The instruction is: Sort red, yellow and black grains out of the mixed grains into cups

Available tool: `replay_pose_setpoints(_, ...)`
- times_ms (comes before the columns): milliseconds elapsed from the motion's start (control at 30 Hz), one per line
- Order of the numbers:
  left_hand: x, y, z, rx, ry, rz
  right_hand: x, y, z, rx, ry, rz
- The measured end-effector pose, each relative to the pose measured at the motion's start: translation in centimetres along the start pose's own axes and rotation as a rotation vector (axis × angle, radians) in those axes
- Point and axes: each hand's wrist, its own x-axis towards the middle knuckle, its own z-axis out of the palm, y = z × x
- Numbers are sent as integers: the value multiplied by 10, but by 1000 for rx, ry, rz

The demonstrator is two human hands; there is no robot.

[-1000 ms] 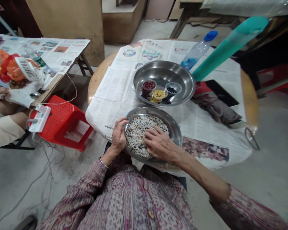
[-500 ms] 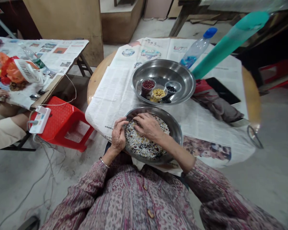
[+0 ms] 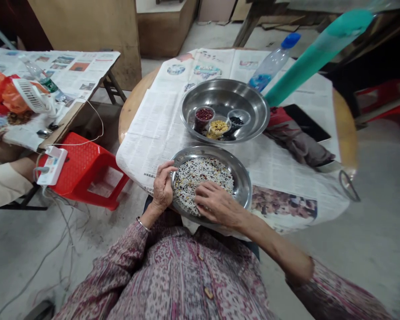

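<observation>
A round metal bowl (image 3: 242, 178) at the table's near edge holds a mix of white, black, yellow and dark red grains (image 3: 203, 171). My left hand (image 3: 163, 184) grips its left rim, thumb and fingers bent over the edge. My right hand (image 3: 216, 202) is down in the near part of the mix, fingers curled together; whatever is between the fingertips is hidden. Behind stands a larger metal basin (image 3: 250, 95) with three clear plastic cups: one of red beans (image 3: 204, 114), one of yellow grains or beans (image 3: 218, 128), one of black beans (image 3: 236, 121).
Newspaper (image 3: 146, 133) covers the round table. A blue-capped bottle (image 3: 270, 66), a green tube-shaped object (image 3: 316, 58), a dark tablet (image 3: 306, 122) and a grey-red cloth item (image 3: 288, 142) lie beyond or right. Left are a red stool (image 3: 83, 171) with a power strip (image 3: 52, 166), and another person's legs.
My right hand has moved from the far left part of the grains toward me and slightly right, its fingers now more curled. My left hand stays at the bowl's rim.
</observation>
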Motion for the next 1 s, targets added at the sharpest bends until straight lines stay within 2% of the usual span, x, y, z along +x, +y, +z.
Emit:
replay_pose_setpoints(133,0,-1,0,-1,13,5,-23,18,0,-78,104,72)
replay_pose_setpoints(300,1,-2,0,8,9,14,-26,30,-3,-146,218,152)
replay_pose_setpoints(467,2,-3,0,7,11,17,-28,28,-12,-120,361,335)
replay_pose_setpoints(533,2,-3,0,5,15,21,-34,25,-17,-116,378,421)
replay_pose_setpoints(667,3,-2,-1,12,7,23,-45,16,-22,-140,239,537)
replay_pose_setpoints(833,3,0,-1,21,4,11,-40,8,-14,-258,11,479)
replay_pose_setpoints(1000,2,-1,-1,12,-2,16,-22,15,-6,-349,-35,448)
